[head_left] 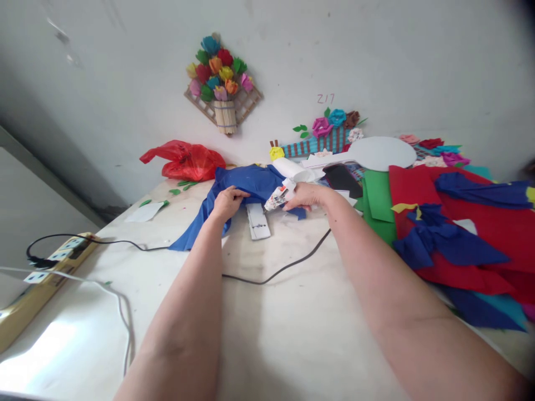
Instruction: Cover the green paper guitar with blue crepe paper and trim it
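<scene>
My right hand (307, 196) is wrapped round a white hot glue gun (281, 195), its nozzle pointing down and left. A black cord runs from below that hand across the table. Close to the nozzle lies a small white rectangular piece (258, 221) with dark marks on its face. My left hand (228, 203) has its fingers closed at the front edge of a crumpled blue sheet (254, 181), which looks like cloth or crepe paper. That sheet spreads behind both hands and drapes down to the left.
A red plastic bag (188, 160), green leaf cut-outs (184, 185) and a yellow power strip (71, 256) are on the left. Right of my hands are a dark phone (343, 179), green sheets (378, 200) and red sheets (460, 223). Handmade flowers (215, 69) hang on the wall.
</scene>
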The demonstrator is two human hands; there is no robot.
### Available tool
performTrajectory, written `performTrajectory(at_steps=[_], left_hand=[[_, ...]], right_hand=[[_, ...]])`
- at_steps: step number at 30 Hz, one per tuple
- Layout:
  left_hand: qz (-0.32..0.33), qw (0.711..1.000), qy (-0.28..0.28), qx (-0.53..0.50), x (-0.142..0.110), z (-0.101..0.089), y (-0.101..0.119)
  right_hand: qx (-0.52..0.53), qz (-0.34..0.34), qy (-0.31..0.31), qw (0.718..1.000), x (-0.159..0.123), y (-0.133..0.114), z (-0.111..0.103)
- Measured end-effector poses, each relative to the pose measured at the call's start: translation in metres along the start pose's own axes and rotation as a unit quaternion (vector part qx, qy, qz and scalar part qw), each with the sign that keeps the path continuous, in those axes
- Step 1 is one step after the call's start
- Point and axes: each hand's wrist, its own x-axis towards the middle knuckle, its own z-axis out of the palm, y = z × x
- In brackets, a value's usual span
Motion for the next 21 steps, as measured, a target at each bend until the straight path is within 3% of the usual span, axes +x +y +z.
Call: performTrajectory(at_steps=[6,21], left_hand=[[-0.003,1.0,0.004,-0.011,0.0,0.001,0.0],[-0.005,1.0,-0.005,-0.002,0.001,0.002,-0.002]], right_hand=[[0.035,0.003,0.067,0.997,0.016,0.009,0.008],[0.039,0.005,0.033,0.999,0.012,0.006,0.008]])
